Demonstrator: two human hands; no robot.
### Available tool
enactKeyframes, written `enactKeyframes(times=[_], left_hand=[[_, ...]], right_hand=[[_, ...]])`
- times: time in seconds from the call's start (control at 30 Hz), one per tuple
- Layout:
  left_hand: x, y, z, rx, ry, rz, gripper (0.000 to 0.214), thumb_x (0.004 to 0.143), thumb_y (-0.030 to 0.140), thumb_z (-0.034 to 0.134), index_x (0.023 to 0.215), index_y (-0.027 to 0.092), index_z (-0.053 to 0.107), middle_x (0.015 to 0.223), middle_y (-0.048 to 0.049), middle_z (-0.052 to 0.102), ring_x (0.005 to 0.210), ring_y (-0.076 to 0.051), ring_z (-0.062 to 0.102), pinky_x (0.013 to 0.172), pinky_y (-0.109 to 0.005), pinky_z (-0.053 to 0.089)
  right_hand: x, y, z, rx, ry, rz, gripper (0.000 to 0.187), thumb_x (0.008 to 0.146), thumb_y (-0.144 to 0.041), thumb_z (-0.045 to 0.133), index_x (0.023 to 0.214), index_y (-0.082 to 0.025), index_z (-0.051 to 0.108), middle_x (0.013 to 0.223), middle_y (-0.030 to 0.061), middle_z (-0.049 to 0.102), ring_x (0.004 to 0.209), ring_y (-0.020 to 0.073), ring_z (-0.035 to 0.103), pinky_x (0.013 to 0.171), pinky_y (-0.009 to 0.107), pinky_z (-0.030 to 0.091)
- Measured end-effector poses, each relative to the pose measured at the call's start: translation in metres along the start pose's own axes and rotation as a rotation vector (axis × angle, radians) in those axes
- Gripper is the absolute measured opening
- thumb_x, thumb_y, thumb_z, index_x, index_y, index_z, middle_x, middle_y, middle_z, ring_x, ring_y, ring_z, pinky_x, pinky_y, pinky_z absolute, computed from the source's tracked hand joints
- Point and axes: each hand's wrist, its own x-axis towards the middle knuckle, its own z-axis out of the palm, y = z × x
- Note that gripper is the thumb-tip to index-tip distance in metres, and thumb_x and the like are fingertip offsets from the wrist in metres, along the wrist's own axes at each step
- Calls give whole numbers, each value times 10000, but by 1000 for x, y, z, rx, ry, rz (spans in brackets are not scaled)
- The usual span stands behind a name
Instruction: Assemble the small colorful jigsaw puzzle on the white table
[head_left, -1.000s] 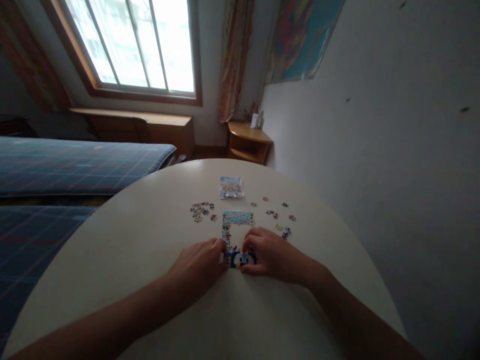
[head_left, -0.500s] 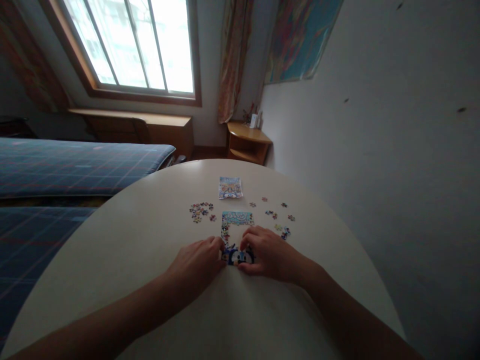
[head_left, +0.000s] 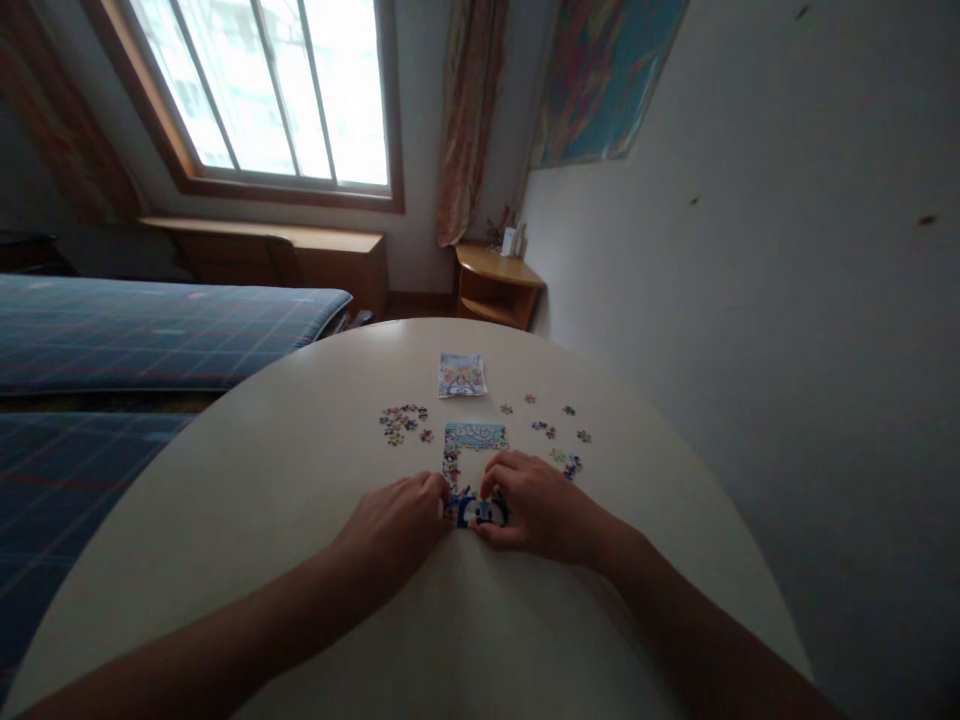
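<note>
A small, partly assembled jigsaw puzzle (head_left: 475, 437) lies on the round white table (head_left: 300, 470), with its top edge and left side joined. My left hand (head_left: 394, 525) rests curled at its lower left corner, fingertips pressed against the bottom row of blue pieces (head_left: 472, 513). My right hand (head_left: 532, 500) is curled at the lower right, fingers pinching that same bottom row. Both hands touch the puzzle.
Loose pieces lie in a cluster (head_left: 403, 421) to the left and scattered (head_left: 559, 435) to the right. A small picture packet (head_left: 461, 375) sits farther back. Beyond the table are a blue plaid bed (head_left: 150, 335), a wooden corner shelf (head_left: 495, 280) and a window.
Both hands have shifted slightly toward each other at the puzzle's bottom row. Nothing else has moved.
</note>
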Motion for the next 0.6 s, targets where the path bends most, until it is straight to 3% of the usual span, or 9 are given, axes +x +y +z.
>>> enactKeyframes(times=[0.6], left_hand=[[-1,-1,-1,37,5,2,204,906,240,500,1068,210,619,1032,-82,711,981,-250,689,773,-313,490]], right_hand=[[1,-2,2,-10,8,0,301,718,-332,782,943,-183,648,1033,76,656,982,236,602,891,367,452]])
